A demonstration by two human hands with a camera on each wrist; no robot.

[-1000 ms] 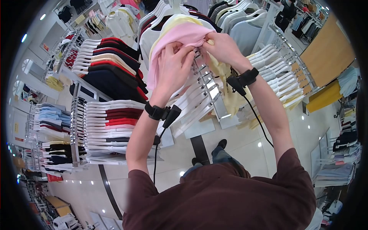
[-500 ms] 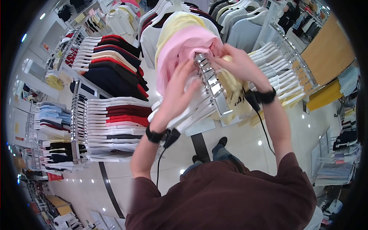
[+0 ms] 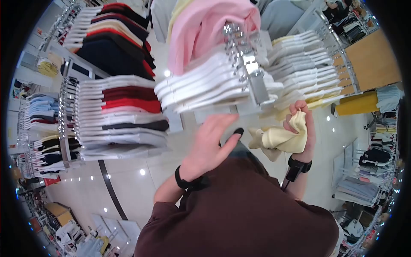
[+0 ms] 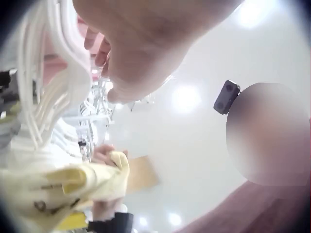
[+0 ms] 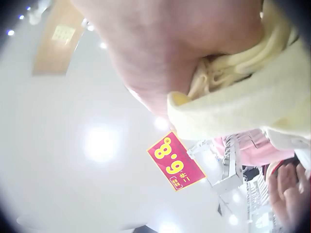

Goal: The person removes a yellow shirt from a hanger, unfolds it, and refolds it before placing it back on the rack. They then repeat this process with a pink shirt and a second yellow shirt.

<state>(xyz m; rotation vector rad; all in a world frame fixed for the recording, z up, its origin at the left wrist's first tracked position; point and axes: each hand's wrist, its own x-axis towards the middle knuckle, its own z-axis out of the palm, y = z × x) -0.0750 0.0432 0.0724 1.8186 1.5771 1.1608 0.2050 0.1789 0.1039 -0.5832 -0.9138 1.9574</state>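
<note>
My right hand (image 3: 311, 135) grips a bunched pale yellow garment (image 3: 284, 139), which hangs to the left of the fist. Dark print shows on that cloth (image 4: 92, 187) in the left wrist view. In the right wrist view its folds (image 5: 238, 107) bulge out from under the palm. My left hand (image 3: 209, 147) is held in the air before my chest, slightly blurred, its fingers extended and thumb spread, with nothing in it. Beyond both hands, a pink garment (image 3: 201, 32) lies draped over the rack, around the inner end of the chrome rail (image 3: 259, 85).
White hangers (image 3: 201, 81) with white clothes hang off the rail's left side. Racks of red and dark clothes (image 3: 128, 100) stand at left, and pale clothes (image 3: 306, 64) hang at right. A red price sign (image 5: 176, 161) shows in the right wrist view.
Both hands have left the pink garment and come back toward my body. The right hand has brought the pale yellow garment away from the rail. The head view has tilted down.
</note>
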